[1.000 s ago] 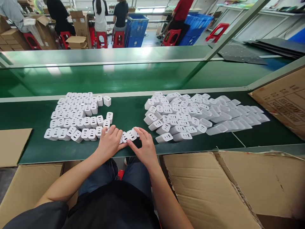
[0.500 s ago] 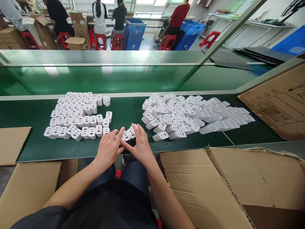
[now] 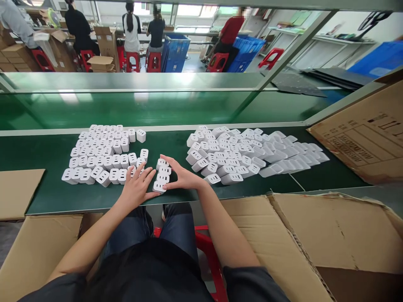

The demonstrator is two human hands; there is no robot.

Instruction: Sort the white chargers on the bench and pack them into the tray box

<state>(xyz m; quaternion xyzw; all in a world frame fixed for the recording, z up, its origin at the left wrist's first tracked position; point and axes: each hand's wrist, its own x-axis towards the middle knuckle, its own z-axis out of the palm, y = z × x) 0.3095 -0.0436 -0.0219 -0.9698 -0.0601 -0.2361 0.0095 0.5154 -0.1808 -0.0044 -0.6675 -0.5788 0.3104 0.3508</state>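
Note:
A short column of white two-slot blocks (image 3: 163, 173), which look like USB chargers, stands near the table's front edge. My right hand (image 3: 182, 175) grips it from the right, with index finger at its far end and thumb by its near end. My left hand (image 3: 137, 186) lies to the left with fingers spread. Its fingertips rest at the right end of the front row of the ordered blocks (image 3: 103, 161), and its thumb reaches the column's near block. Fingers partly cover some blocks there. On the right lies a larger, looser group of the same blocks (image 3: 233, 155).
Open cardboard boxes (image 3: 245, 226) flank my lap, and a cardboard sheet (image 3: 19, 193) lies at the table's left. A printed carton (image 3: 362, 134) leans at the right. Behind the green table (image 3: 176, 197) runs a metal rail (image 3: 163, 90). Several people sit farther back.
The small group between my hands has turned from slanted to a near-upright column and shifted slightly left. My right hand has swung to its right side; my left hand has moved left, fingers spread.

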